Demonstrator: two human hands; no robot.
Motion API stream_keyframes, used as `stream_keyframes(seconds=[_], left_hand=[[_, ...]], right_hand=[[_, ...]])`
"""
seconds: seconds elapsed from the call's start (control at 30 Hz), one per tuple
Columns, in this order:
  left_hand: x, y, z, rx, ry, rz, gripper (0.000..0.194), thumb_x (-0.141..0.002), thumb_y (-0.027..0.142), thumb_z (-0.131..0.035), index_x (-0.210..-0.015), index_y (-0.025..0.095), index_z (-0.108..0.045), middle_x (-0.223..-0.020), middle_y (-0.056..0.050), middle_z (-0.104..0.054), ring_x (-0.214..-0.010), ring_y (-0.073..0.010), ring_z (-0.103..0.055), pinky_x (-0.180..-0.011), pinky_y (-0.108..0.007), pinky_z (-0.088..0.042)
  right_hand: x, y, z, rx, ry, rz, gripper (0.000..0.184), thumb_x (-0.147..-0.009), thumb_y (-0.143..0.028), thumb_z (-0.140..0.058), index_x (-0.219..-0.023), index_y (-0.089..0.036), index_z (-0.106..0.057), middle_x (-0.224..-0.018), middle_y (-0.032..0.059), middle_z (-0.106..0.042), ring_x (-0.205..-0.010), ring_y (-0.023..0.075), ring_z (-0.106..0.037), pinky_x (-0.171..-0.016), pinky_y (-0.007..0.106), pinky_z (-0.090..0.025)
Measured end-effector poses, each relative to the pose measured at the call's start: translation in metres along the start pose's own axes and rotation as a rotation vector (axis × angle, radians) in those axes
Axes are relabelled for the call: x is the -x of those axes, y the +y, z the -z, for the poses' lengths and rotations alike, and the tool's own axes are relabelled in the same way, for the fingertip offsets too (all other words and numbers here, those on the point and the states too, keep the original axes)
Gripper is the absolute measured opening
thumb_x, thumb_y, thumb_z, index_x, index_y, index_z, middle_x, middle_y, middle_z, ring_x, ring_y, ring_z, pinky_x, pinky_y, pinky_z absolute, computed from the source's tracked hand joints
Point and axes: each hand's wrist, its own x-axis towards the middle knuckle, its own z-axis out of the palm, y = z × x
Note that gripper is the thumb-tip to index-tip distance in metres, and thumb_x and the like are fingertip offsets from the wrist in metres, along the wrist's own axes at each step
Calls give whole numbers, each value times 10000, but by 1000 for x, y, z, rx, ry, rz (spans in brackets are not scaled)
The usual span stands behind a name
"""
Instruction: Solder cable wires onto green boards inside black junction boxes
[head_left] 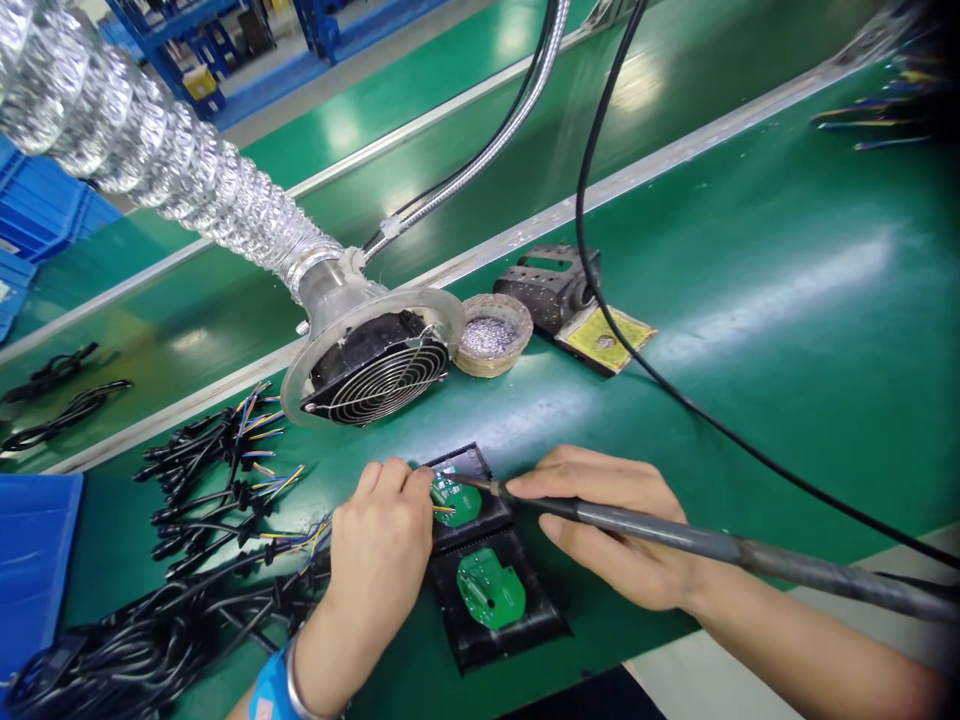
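Observation:
My right hand (pixel 615 520) is closed around a soldering iron (pixel 660 532). The iron's tip reaches the upper green circuit board (pixel 461 503), which sits in a black plastic housing (pixel 474 462). At that board's left edge my left hand (pixel 386 530) is closed on thin coloured wires (pixel 444 509), whose ends stick out over the board. Its fingertips are partly hidden. Just below, a second green circuit board (pixel 491 590) lies in another black housing (pixel 469 648), with neither hand on it.
A fume extractor fan (pixel 390 385) hangs beyond my left hand. Behind stand a round bowl (pixel 491 360) of solder bits and an iron stand (pixel 551 285) with a yellow sponge (pixel 611 340). Black cables (pixel 187 630) and a blue bin (pixel 37 550) lie left. The iron's cord (pixel 675 400) arches across the right.

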Motion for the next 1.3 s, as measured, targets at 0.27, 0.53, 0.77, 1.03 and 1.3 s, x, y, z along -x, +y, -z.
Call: stream_keyframes(seconds=[0.27, 0.53, 0.77, 1.03, 1.3], left_hand=[[1, -1, -2, 7, 40, -10, 202, -935, 175, -511, -985, 235, -698, -866, -24, -668, -828, -206, -589, -558, -278, -417], [-1, 1, -2, -33, 7, 16, 181, -929, 199, -537, -978, 234, -708, -860, -35, -675, -828, -213, -596, -532, -278, -382], [-1, 3, -3, -77, 41, -2, 154, -909, 182, -579, -982, 229, -707, -831, -12, -662, -813, -210, -612, -533, -301, -420], [2, 2, -5, -103, 117, -43, 133, -886, 165, -614, -970, 213, -705, -792, -3, -642, -772, -212, -615, -540, -317, -449], [0, 2, -6, -88, 164, -60, 122, -863, 157, -646, -951, 206, -713, -775, -1, -647, -752, -207, -611, -538, -317, -452]], right_hand=[[0, 0, 0, -7, 15, 1, 367, -793, -49, -545, -1074, -224, -703, -754, 20, -669, -648, 136, -623, -540, 251, -518], [-4, -7, 0, 69, -16, 115, 395, -767, -23, -534, -1093, -193, -678, -735, 36, -650, -619, 135, -610, -532, 247, -534], [0, -10, -4, 178, -33, 208, 363, -761, -16, -514, -1072, -136, -659, -772, 74, -671, -648, 147, -624, -554, 270, -533], [5, -11, -4, 201, -1, 214, 336, -773, -27, -520, -1060, -126, -665, -765, 73, -666, -657, 146, -629, -538, 254, -527], [4, -9, -4, 177, 3, 191, 345, -781, -30, -523, -1077, -135, -664, -781, 75, -685, -665, 150, -635, -550, 257, -544]])
